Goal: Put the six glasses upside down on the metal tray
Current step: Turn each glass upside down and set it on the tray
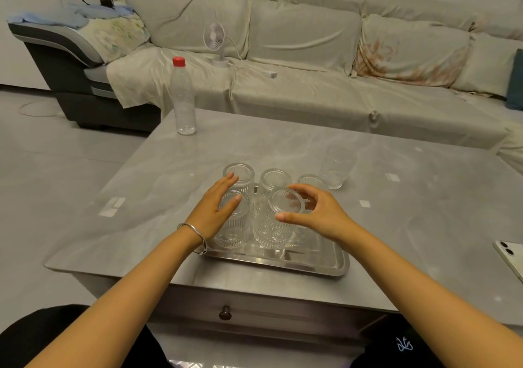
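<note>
A metal tray [285, 264] lies near the table's front edge with several ribbed clear glasses standing upside down on it. My right hand [317, 213] curls around the upturned base of the front middle glass [276, 233], thumb on the near rim and forefinger on the far rim. My left hand [216, 209] is flat with fingers apart, resting against the front left glass [232, 236] and holding nothing. Behind them stand the back left glass [240, 173], back middle glass [276, 179] and back right glass [311, 180]. One more glass [336, 168] stands upright on the table, beyond the tray's right end.
A plastic bottle with a red cap [184, 98] stands at the table's far left. A white phone [510, 257] lies at the right edge. A sofa with a small fan [215, 37] runs behind the table. A drawer knob [225, 312] sits below the front edge.
</note>
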Demonstrator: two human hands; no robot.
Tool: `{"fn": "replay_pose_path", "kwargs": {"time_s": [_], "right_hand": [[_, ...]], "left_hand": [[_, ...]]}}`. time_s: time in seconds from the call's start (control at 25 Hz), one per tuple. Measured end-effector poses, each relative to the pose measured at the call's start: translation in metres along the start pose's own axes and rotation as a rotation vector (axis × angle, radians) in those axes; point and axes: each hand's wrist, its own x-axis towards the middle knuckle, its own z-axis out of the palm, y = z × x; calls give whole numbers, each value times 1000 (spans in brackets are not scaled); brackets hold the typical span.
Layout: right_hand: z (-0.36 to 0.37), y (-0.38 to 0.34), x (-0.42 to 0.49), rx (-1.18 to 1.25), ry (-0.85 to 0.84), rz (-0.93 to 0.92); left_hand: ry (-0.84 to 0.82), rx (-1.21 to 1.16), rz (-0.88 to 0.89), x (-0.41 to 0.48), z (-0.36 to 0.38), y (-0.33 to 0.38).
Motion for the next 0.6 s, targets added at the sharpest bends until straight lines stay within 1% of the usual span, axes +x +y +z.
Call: {"fn": "replay_pose_path", "kwargs": {"time_s": [0.32,0.6], "right_hand": [[15,8,4,-16,-15,9],[26,11,7,44,-12,32]], "left_hand": [[-9,-11,-4,-1,-1,1],[-1,-23,-4,0,0,0]]}}
